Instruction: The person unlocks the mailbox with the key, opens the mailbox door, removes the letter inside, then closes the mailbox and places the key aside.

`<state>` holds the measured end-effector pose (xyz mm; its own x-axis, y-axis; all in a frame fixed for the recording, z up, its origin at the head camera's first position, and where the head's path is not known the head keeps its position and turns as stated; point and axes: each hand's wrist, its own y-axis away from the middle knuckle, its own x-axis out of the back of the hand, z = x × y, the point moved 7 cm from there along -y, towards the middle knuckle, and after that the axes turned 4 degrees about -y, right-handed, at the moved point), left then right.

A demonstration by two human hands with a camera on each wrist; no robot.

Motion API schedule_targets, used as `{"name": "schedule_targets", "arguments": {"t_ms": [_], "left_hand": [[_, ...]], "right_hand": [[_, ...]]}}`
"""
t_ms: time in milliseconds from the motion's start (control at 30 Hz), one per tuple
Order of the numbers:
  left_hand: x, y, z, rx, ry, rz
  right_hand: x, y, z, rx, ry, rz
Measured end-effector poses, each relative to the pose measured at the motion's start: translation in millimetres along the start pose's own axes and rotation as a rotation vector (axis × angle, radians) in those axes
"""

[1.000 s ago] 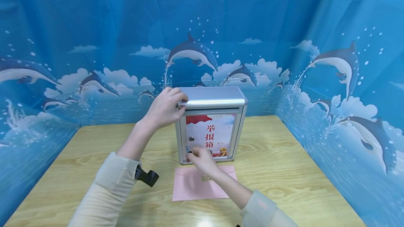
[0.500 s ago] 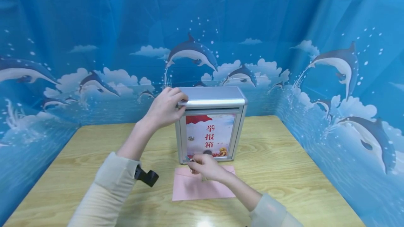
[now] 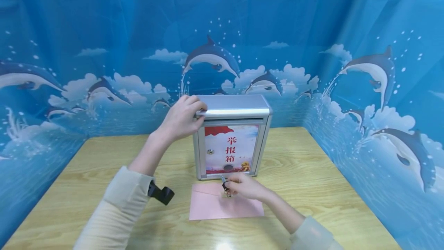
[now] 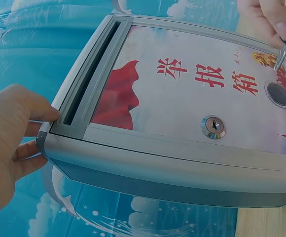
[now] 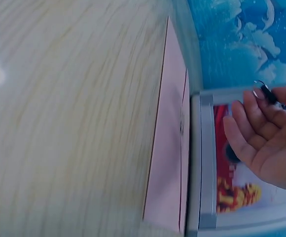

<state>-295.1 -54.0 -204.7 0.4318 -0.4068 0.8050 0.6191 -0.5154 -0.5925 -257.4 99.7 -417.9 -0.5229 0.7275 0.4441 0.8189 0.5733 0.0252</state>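
A silver metal box (image 3: 232,104) stands upright on the table, its white front panel printed with red characters. My left hand (image 3: 183,118) grips its top left corner, with a fingertip beside the slot (image 4: 92,74) in the left wrist view. Low before the box front, my right hand (image 3: 245,186) pinches a key (image 4: 282,57) with a black head (image 5: 268,94); something small and gold-coloured hangs under it. The key is apart from the keyhole lock (image 4: 214,126) in the panel. Beneath this hand lies a pink envelope (image 3: 211,208), its gold emblem partly hidden.
The box stands on a wooden table (image 3: 312,173). Behind and beside it hangs a blue curtain (image 3: 138,22) printed with dolphins. A dark round spot (image 4: 278,94) shows low on the panel. A black camera mount (image 3: 161,195) sticks out from the left wrist.
My right hand has drawn back from the lower left of the panel, moving right and toward me with the key. My left hand has stayed on the box corner.
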Motion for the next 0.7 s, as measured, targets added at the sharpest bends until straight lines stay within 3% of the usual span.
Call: {"name": "schedule_targets", "arguments": {"t_ms": [433, 700], "left_hand": [[-0.6, -1.5, 0.1, -0.002, 0.008, -0.015], [0.3, -0.5, -0.9, 0.005, 0.003, -0.025]], "right_hand": [[39, 31.2, 34, -0.081, -0.005, -0.016], [64, 44.9, 63, -0.182, -0.043, 0.071]]}}
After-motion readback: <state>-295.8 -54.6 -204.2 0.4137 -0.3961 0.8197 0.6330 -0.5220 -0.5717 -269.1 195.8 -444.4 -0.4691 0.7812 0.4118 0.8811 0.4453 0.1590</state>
